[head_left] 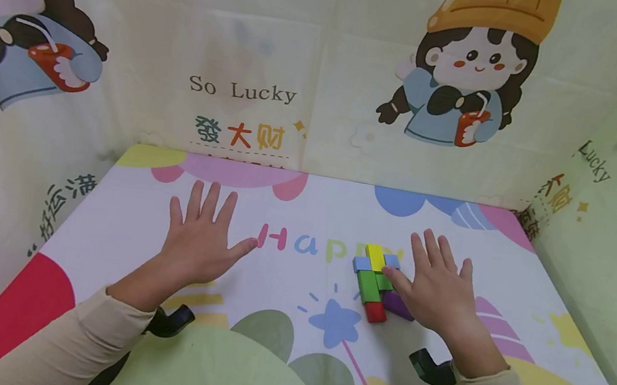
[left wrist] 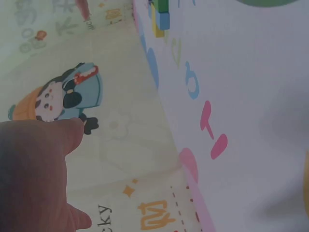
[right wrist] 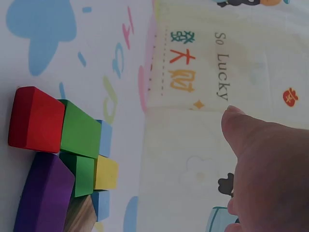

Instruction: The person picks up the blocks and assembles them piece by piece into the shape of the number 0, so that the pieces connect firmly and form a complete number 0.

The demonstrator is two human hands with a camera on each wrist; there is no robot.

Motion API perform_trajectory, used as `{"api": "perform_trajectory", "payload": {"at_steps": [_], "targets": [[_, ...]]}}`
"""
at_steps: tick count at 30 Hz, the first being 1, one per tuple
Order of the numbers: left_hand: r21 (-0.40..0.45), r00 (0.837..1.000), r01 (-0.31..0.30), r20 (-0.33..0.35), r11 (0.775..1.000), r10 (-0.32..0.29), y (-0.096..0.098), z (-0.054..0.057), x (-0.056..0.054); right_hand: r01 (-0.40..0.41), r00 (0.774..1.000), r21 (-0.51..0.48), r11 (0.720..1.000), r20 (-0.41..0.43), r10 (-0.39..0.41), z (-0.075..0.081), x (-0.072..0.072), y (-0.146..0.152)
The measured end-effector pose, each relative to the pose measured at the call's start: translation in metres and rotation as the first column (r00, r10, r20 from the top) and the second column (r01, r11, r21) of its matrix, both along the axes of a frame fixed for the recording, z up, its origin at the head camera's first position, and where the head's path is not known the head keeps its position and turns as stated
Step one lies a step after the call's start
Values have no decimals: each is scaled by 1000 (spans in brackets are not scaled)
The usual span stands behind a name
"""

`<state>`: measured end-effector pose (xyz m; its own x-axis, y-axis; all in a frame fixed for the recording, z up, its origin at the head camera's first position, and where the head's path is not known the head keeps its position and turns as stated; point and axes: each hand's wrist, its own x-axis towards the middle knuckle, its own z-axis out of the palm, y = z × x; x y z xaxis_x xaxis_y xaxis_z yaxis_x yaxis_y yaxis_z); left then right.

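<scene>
Both hands are spread wide with fingers straight and hold nothing. The left hand (head_left: 197, 245) is over the left half of the table, its thumb beside the printed word. My right hand (head_left: 440, 294) is close by a cluster of coloured blocks, its thumb overlapping their right side in the head view. The cluster has a red block (head_left: 375, 312) nearest me, a long green block (head_left: 369, 287) touching it, a yellow block (head_left: 375, 257) at the far end and a blue block (head_left: 361, 265) on the left. A purple block (right wrist: 46, 193) and a wood-coloured block (right wrist: 82, 215) lie alongside a smaller green block (right wrist: 83, 174).
A printed cloth (head_left: 274, 254) with a "Happy" lettering covers the table. Hanging printed sheets (head_left: 341, 137) enclose the back and both sides. Dark wrist-camera mounts (head_left: 171, 321) stick out at the sleeve cuffs.
</scene>
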<state>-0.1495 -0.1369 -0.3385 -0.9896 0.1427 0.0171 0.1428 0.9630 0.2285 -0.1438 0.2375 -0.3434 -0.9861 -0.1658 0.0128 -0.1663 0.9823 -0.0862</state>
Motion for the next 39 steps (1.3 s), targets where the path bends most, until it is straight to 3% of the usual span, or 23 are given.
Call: {"api": "perform_trajectory", "payload": {"at_steps": [10,15,18,21,24,26,33,36,39], "targets": [[18,999,38,-6,999,-38,11,-1,-2,0,1000,-20,1000,-17,-1,1,1,5],[78,993,110,-46,991,-106,25,-1,-2,-13,998,-85,996,-65,7,3,1,11],[115,978,188,-110,975,-176,34,-3,-2,-33,996,-142,989,-87,20,1,1,16],[185,943,304,-196,935,-268,44,-5,-2,-54,995,-206,977,-99,34,-1,2,22],[264,903,406,-263,875,-340,53,-8,-2,-58,995,-266,962,-91,35,-4,3,28],[311,886,446,-286,840,-365,59,-11,-2,-49,997,-294,955,-77,28,-6,3,31],[436,854,520,-303,735,-424,81,-23,-4,-30,998,-348,937,-54,12,-11,9,34],[461,848,530,-278,711,-452,90,-28,-5,-26,999,-362,932,-53,7,-13,11,34],[470,847,528,-231,707,-479,100,-32,-5,-36,998,-370,928,-67,12,-16,12,35]]}}
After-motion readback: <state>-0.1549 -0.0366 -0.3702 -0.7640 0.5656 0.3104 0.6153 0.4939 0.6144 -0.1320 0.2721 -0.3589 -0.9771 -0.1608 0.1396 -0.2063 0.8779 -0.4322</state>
